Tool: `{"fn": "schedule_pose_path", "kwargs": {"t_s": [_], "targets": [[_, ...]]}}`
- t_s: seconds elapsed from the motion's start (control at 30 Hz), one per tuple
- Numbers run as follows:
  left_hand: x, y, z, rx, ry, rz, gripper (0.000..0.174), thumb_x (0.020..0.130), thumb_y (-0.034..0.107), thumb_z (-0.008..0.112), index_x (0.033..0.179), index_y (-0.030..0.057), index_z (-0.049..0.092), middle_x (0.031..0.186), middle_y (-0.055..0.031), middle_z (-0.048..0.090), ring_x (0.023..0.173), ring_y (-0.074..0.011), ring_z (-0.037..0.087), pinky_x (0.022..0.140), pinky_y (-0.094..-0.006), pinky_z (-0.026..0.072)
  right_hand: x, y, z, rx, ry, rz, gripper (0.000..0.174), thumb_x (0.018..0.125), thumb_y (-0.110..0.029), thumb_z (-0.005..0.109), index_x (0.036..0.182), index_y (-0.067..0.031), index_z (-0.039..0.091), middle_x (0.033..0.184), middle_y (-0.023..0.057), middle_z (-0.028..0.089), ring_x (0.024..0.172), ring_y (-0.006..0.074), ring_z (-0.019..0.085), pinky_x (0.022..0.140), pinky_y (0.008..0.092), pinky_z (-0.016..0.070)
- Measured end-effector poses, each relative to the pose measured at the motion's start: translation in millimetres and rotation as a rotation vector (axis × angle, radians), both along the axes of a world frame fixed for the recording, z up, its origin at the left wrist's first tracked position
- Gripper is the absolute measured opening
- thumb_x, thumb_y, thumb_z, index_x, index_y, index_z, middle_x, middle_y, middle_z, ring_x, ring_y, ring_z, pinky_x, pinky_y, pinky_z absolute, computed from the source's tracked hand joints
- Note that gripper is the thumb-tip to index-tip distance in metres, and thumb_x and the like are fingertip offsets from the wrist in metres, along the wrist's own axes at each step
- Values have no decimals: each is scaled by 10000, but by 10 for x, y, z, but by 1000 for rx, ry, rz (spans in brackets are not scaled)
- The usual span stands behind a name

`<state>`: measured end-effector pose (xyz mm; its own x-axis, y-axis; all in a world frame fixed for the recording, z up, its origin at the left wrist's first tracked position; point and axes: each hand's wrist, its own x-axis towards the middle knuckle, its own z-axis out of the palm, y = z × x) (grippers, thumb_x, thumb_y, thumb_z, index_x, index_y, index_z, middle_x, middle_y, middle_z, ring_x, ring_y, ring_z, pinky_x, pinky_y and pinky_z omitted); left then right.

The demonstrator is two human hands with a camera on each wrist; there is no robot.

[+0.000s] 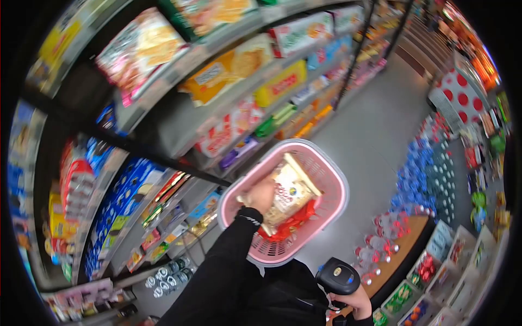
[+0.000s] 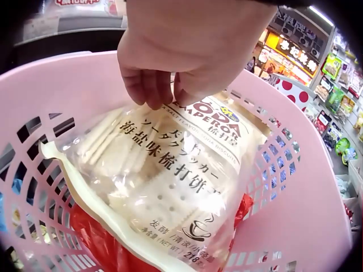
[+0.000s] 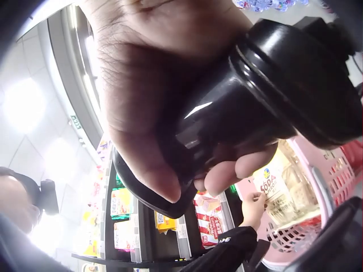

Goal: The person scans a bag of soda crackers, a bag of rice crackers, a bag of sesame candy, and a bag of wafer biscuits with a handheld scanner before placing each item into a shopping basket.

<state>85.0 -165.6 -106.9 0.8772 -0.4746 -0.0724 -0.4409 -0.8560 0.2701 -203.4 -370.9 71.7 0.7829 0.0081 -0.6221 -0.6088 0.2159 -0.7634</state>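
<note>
Pinching cracker bag [image 2: 164, 181] with left hand [image 2: 190, 51], thumb and fingers curled onto the clear plastic. Sits inside pink basket [image 1: 338, 190], over red packaging [image 1: 297, 219]; shows pale crackers through the film. Gripping black scanner [image 1: 338, 276] in right hand [image 1: 357, 303], fingers wrapped round handle, outside basket, near its rim. In head view, can see stocked shelves [image 1: 217, 70] left of basket, bottles [image 1: 416, 179] off to its right.

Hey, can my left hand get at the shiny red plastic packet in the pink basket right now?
Probably not directly: your left hand is pinching the clear and cream bag of crackers, which covers much of the red packet. Its uncovered edge looks reachable once that hand is free.
</note>
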Motion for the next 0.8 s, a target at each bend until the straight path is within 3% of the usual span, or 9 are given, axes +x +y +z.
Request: {"fn": "schedule_pose_path", "kwargs": {"t_s": [0.07,0.13,0.23,0.3,0.47,0.6,0.7,0.77,0.8], "targets": [[-78,19,126,-109,-14,-4,173,775,110,450,790,55,614,726,-154,575,720,-273,578,639,-375,457,2,44,36,-18,53,-25,526,561,-13,722,1037,-5,499,932,29,570,865,112,519,797,269,405],[-166,44,22,-116,68,36,191,765,125,467,908,67,581,817,-170,551,734,-301,559,674,-396,446,-118,15,-95,67,86,-19,457,567,59,667,993,-16,521,754,46,574,626,133,564,563,271,465],[-309,178,192,-163,170,50,298,710,110,509,1000,44,520,928,-196,507,820,-339,533,709,-419,441,154,301,487,-107,263,28,412,651,21,643,1046,-12,529,963,65,580,850,144,547,719,268,442],[-408,344,334,-250,271,17,360,665,111,548,1012,28,498,1025,-211,455,905,-352,498,737,-419,437,163,384,451,-151,229,58,399,637,29,640,1020,-12,536,897,58,581,753,140,556,645,261,455],[-666,1172,738,-292,580,-227,347,707,230,550,960,-3,504,840,-215,569,766,-344,566,674,-421,454,278,907,649,-187,170,42,394,610,58,615,989,-11,529,816,44,569,644,131,546,584,248,454],[-886,2162,926,-535,809,-251,417,790,295,549,1117,47,476,957,-149,572,869,-248,556,739,-331,443,321,1293,545,-178,83,152,393,611,55,615,987,-12,524,813,42,566,660,118,539,589,243,448],[-1022,2949,746,-652,442,80,299,809,182,514,1077,50,490,889,-101,575,848,-171,558,714,-288,449,399,1720,651,-206,17,263,356,636,24,622,978,-14,529,814,25,564,686,106,522,605,237,434],[-1078,3441,639,-815,424,491,222,799,82,474,1017,47,499,808,-71,580,765,-145,569,668,-268,456,425,1974,652,-209,-53,319,344,635,18,626,965,-15,535,811,24,564,689,106,523,606,238,433],[-1108,3639,604,-834,251,671,178,755,66,489,928,53,529,731,-86,586,683,-194,581,626,-300,451,434,2103,657,-204,-120,362,331,634,13,630,952,-16,540,809,22,564,691,107,523,607,239,432]]}}
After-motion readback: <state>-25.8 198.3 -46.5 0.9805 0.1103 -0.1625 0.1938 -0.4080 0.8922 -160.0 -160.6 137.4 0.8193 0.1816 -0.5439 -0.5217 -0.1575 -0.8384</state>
